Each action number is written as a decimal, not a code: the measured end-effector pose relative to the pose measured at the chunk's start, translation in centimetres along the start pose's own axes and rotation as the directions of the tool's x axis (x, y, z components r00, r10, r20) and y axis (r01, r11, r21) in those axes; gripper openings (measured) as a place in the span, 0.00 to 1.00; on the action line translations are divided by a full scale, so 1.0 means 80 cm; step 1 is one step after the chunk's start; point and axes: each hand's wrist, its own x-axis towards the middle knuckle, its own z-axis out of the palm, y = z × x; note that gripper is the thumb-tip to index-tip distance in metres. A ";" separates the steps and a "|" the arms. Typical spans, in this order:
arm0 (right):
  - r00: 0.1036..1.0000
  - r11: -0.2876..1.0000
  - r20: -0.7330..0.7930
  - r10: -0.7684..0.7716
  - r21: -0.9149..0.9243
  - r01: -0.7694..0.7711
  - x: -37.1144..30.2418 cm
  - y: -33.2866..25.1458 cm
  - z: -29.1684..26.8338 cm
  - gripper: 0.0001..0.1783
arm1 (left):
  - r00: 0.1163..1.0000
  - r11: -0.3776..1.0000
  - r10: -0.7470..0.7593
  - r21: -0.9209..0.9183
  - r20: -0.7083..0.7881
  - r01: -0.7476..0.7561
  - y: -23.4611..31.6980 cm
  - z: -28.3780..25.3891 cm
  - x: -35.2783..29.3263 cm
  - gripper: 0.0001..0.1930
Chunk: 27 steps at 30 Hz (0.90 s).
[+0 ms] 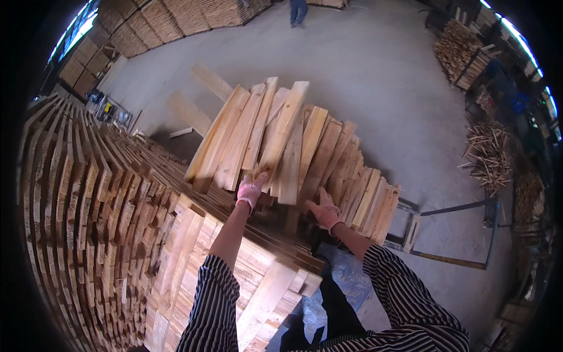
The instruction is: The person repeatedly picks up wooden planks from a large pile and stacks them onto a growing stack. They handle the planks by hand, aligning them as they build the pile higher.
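My left hand (251, 189) on a board (286, 124), can't tell grip, right hand (325, 213) spread, plank stack (88, 234) blocking left, metal frame (457, 207) right.

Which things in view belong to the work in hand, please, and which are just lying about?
Apparently in the work:
Loose, flat, pale wooden boards
Left hand in a pinkish glove, at the boards
Right hand in a similar glove, also there

Seemingly lying about:
Tangled heap of thin brown wooden sticks
Rough brown woodpile, upper right
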 end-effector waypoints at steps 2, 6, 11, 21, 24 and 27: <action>0.991 0.992 0.120 -0.055 0.121 0.041 0.014 -0.029 0.040 0.50 | 0.994 0.994 -0.086 0.068 -0.061 0.090 -0.050 -0.079 -0.001 0.24; 0.926 0.947 -0.201 -0.319 -0.111 0.302 0.141 0.072 -0.006 0.52 | 0.966 0.978 -0.163 0.094 -0.201 0.185 -0.010 0.075 0.048 0.28; 0.983 0.955 0.073 0.171 0.233 -0.183 0.172 -0.019 0.031 0.64 | 0.935 0.951 -0.304 -0.007 -0.184 0.308 0.003 0.054 -0.021 0.26; 0.914 0.916 -0.095 0.394 -0.041 -0.399 0.189 -0.072 0.081 0.76 | 0.924 0.568 0.311 0.823 -0.224 0.008 0.103 -0.013 -0.022 0.38; 0.935 0.938 -0.102 0.339 -0.039 -0.344 0.180 -0.079 0.091 0.76 | 0.896 0.390 0.141 0.855 -0.421 0.341 0.107 -0.043 0.005 0.63; 0.951 0.963 -0.158 0.265 -0.016 -0.270 0.184 -0.113 0.096 0.77 | 0.949 0.364 -0.072 0.878 -0.307 0.311 0.100 -0.085 0.027 0.72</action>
